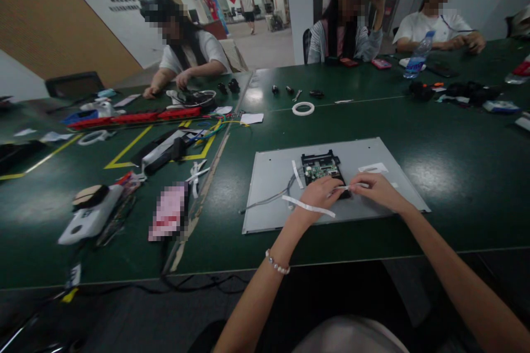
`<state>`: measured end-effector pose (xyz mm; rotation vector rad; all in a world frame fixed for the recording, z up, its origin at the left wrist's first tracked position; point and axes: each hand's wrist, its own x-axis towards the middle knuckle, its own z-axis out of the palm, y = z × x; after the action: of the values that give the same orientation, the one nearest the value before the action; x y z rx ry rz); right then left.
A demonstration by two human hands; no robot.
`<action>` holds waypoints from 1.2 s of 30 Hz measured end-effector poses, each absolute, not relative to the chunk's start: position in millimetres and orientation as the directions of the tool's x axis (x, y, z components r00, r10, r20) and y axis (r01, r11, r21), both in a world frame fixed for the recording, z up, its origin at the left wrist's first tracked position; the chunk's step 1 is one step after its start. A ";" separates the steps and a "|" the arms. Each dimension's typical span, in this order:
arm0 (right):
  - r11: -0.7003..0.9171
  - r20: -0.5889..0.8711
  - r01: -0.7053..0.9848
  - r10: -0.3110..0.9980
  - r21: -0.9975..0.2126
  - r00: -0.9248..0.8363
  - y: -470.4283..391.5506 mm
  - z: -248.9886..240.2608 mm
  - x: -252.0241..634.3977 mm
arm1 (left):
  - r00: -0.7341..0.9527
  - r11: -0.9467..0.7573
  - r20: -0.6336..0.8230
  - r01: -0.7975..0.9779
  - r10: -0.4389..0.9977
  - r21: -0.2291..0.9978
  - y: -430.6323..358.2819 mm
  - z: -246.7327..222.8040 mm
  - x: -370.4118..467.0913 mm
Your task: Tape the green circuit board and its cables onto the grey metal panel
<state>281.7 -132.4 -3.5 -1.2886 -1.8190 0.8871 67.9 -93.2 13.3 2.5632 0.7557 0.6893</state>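
My left hand (pixel 319 194) and my right hand (pixel 379 192) are close together, both closed in a pinch on a narrow white strip (pixel 346 187) that looks like tape. Beneath them lies a black plastic frame with a green circuit board (pixel 319 170), its near part covered by my fingers. A second white strip (pixel 308 206) lies across the back of my left hand. Another white strip (pixel 297 174) is at the frame's left edge, next to a grey cable (pixel 269 198). All this rests on a flat pale grey panel (pixel 265 176).
Beyond the panel sits a white tape roll (pixel 303 108) with a small wrench (pixel 297 95). To the left are a pink rectangular item (pixel 168 212), a white device (pixel 91 215) and a red strip of parts (pixel 134 117). Several people sit across the green table (pixel 467 176); a bottle (pixel 419 56) stands there.
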 end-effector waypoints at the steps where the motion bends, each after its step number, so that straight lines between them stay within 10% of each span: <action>1: 0.239 0.150 0.482 0.965 -0.843 -0.216 -132.6 -3.4 281.7 | 0.732 -0.769 0.327 0.409 0.598 0.492 -93.1 13.4 68.1; 9: 0.080 0.038 0.563 0.996 -0.823 -0.085 -129.5 -11.7 285.3 | 0.599 -0.555 0.148 0.582 0.787 0.594 -95.4 12.8 73.5; 24: 0.053 0.303 0.962 0.952 -0.267 0.032 -133.7 -28.4 258.3 | 0.495 -0.484 -0.043 0.861 0.868 0.154 -100.8 12.4 90.1; 36: 0.024 0.410 0.962 0.907 -0.273 0.094 -136.8 -25.7 272.8 | 0.469 -0.456 -0.152 0.883 0.870 0.113 -101.0 23.4 82.0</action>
<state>272.8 -136.8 -25.7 -1.8977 -1.8281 -0.1492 82.0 -101.0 23.4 2.5384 1.5301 -0.1071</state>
